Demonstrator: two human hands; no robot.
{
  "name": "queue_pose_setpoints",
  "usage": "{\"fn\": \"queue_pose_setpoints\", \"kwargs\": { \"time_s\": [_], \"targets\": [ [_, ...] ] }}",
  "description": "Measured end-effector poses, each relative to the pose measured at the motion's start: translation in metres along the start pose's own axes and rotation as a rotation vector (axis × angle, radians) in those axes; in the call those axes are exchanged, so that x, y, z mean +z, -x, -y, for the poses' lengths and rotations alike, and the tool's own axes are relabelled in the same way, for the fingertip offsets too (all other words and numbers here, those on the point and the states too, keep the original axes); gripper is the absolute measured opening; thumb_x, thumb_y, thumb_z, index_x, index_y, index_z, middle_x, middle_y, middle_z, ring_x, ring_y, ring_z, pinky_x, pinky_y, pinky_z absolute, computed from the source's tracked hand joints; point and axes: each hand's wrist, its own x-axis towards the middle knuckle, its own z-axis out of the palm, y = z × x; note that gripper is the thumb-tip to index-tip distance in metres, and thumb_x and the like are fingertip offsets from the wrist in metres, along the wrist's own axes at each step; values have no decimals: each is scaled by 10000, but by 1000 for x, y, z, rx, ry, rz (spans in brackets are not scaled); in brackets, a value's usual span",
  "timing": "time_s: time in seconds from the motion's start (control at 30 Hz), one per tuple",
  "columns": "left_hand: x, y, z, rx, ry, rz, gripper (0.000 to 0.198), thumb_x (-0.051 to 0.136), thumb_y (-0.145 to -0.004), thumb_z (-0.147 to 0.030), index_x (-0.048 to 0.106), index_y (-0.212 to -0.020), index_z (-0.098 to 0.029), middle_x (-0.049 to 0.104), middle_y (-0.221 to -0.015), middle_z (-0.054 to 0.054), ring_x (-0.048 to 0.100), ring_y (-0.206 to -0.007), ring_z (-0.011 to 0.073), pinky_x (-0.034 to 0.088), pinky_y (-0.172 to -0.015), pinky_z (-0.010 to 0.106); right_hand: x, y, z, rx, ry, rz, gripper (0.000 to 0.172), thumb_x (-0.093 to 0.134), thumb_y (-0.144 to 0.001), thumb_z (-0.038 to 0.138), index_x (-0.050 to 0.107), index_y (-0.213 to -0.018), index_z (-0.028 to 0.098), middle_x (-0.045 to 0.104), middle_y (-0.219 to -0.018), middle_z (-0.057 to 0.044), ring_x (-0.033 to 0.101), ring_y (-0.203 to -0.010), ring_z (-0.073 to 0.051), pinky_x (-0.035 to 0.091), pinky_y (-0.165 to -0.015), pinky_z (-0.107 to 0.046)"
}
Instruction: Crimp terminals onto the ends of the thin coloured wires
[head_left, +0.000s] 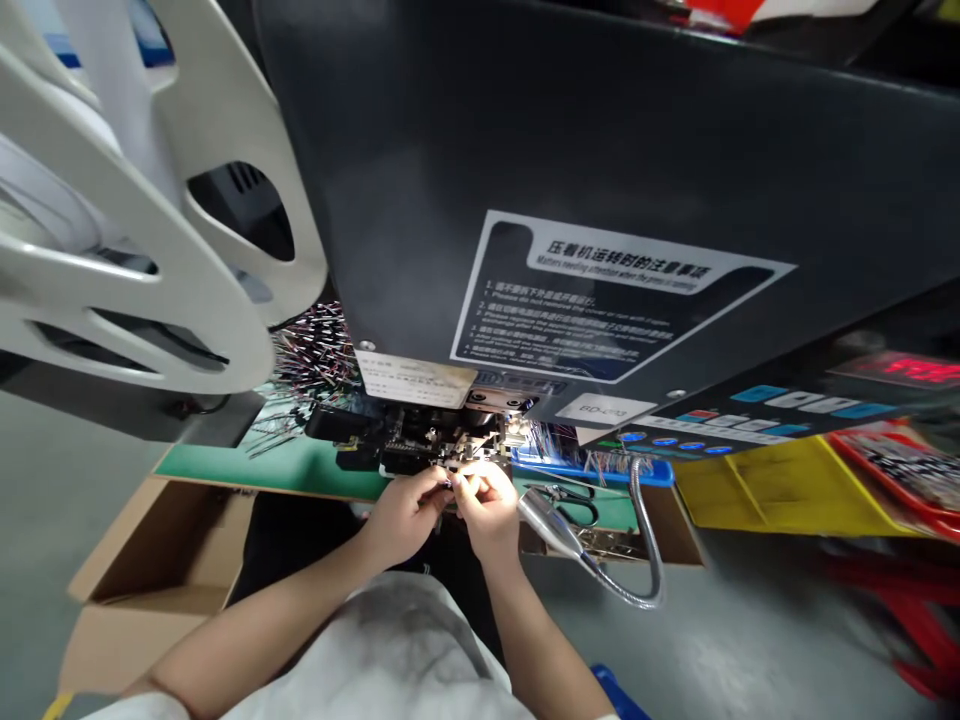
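My left hand [405, 515] and my right hand [487, 505] meet in front of the crimping press [420, 240], under bright light. Thumb and fingers of each hand are pinched together, the tips nearly touching. Whatever is between them is too small to make out. Just beyond the fingertips lies the press's metal tooling [469, 440], partly covered by the hands. Many thin wires [315, 350] with bare-looking ends stand in a dense bunch left of the tooling. More wires [555, 445] lie in a blue tray [652, 472] on the right.
A lamp head [551, 525] on a bent metal gooseneck [651, 560] stands right of my right hand. Black-handled scissors [581, 505] lie on the green worktop [277, 470]. A large pale reel [150, 200] hangs at left. An open cardboard box [150, 580] and a yellow bin [795, 490] flank the bench.
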Motion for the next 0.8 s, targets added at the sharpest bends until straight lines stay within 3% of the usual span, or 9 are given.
{"fn": "queue_pose_setpoints", "kwargs": {
  "time_s": [0.13,0.4,0.63,0.8],
  "targets": [
    [1,-2,0,26,-46,-8,154,497,-903,-134,630,-908,-212,700,-860,7,646,-772,162,455,-704,232,-4,0,-6,-58,85,-8,177,651,-849,330,688,-915,169,431,-506,65,410,-420,-109,391,-425,-247],
    [2,-5,-3,44,-75,-24,180,477,-924,-132,634,-927,-221,715,-910,5,671,-819,154,477,-740,228,-3,-3,-14,-116,106,-42,181,633,-856,307,723,-924,166,423,-520,57,378,-438,-107,397,-432,-248],
    [1,-4,0,15,-106,-31,135,490,-948,-201,624,-962,-212,699,-801,0,668,-729,155,484,-670,225,0,-2,-12,-97,76,-35,196,631,-867,351,693,-928,175,391,-525,66,393,-447,-116,403,-445,-256],
    [1,-4,2,11,-150,-32,127,506,-936,-191,624,-894,-211,704,-816,12,670,-742,169,458,-649,224,1,-3,-10,-75,63,-19,145,649,-863,320,634,-801,189,356,-515,80,356,-437,-103,367,-433,-244]
  ]
}}
